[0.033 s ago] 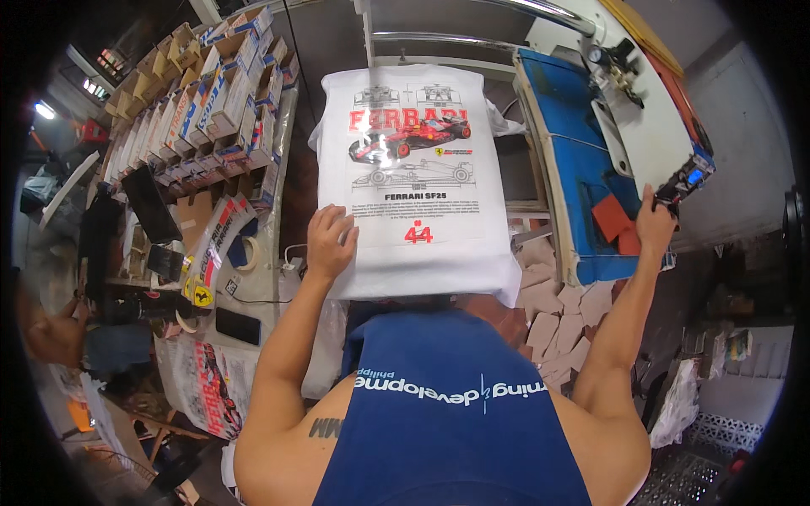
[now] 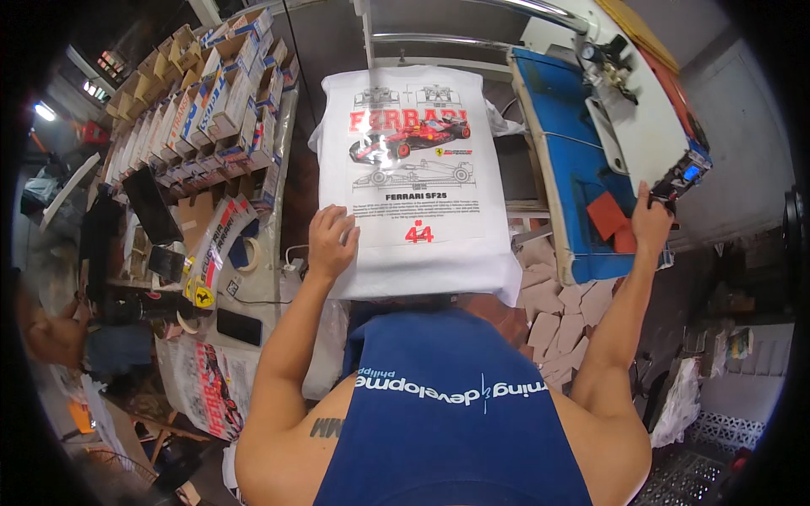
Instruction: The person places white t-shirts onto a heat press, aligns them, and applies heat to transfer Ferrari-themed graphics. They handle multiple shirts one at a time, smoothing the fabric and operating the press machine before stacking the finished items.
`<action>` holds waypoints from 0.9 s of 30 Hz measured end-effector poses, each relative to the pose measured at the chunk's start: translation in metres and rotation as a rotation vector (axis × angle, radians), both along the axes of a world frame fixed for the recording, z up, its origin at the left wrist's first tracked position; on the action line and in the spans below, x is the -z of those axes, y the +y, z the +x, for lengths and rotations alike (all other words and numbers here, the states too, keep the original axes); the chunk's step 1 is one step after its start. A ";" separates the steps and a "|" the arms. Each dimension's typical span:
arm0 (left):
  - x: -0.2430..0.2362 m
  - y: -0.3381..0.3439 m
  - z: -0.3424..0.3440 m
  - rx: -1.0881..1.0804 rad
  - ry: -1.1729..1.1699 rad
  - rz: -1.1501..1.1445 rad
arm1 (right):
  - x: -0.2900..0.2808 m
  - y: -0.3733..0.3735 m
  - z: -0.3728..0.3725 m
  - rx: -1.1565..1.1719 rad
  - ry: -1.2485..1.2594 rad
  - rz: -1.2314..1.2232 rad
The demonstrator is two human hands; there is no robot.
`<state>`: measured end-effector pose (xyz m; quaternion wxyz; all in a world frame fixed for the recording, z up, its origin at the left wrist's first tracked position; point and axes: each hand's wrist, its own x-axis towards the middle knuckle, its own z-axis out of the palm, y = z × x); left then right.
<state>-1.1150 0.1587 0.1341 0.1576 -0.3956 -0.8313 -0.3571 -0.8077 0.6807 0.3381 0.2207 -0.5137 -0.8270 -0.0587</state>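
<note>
A white T-shirt [image 2: 422,270] lies spread on a flat bed in front of me. Its print shows a red racing car, outline drawings, lettering and a line of small text. My left hand [image 2: 332,243] rests on the shirt's left edge, fingers loosely bent and holding nothing. Out to the right, my right hand [image 2: 653,226] is closed around the black handle below a small control box [image 2: 692,173] with a lit blue display. That box sits on the near end of a heat press's white swing-away head [image 2: 641,118]. The head stands right of the shirt, over a blue board.
The long blue board [image 2: 553,101] carries a red-orange piece [image 2: 609,216]. Rows of small cartons [image 2: 215,101] fill the left table, with a dark phone [image 2: 239,326] and a tape roll [image 2: 248,255] nearer. A chrome bar [image 2: 472,38] crosses behind the shirt. Another person's arm shows far left.
My right hand, the control box and the press head have shifted slightly left, toward the shirt. My left hand and the shirt look the same.
</note>
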 end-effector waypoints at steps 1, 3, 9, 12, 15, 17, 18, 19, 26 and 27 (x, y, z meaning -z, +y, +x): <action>0.000 -0.001 0.001 -0.005 0.021 -0.041 | 0.003 -0.014 -0.007 -0.028 0.014 0.030; 0.000 0.000 -0.002 -0.012 -0.014 -0.062 | 0.012 -0.046 -0.025 -0.121 0.056 0.105; -0.003 0.007 -0.020 -0.015 -0.090 -0.198 | 0.025 -0.145 -0.066 -0.365 0.282 0.222; -0.006 0.004 -0.036 -0.054 -0.180 -0.188 | 0.018 -0.183 -0.075 -0.394 0.380 0.289; -0.011 -0.012 -0.056 -0.145 -0.282 0.032 | 0.004 -0.208 -0.095 -0.495 0.421 0.350; -0.011 -0.036 -0.065 -0.166 -0.251 0.074 | -0.002 -0.225 -0.112 -0.537 0.364 0.294; -0.010 -0.052 -0.066 -0.171 -0.257 0.111 | -0.005 -0.235 -0.121 -0.580 0.367 0.266; -0.008 -0.070 -0.063 -0.188 -0.245 0.092 | -0.006 -0.246 -0.129 -0.587 0.358 0.259; 0.013 -0.183 -0.003 -0.386 -0.316 -0.004 | -0.013 -0.311 -0.169 -0.632 0.327 0.257; 0.016 -0.194 0.008 -0.435 -0.362 0.004 | -0.014 -0.318 -0.173 -0.635 0.322 0.260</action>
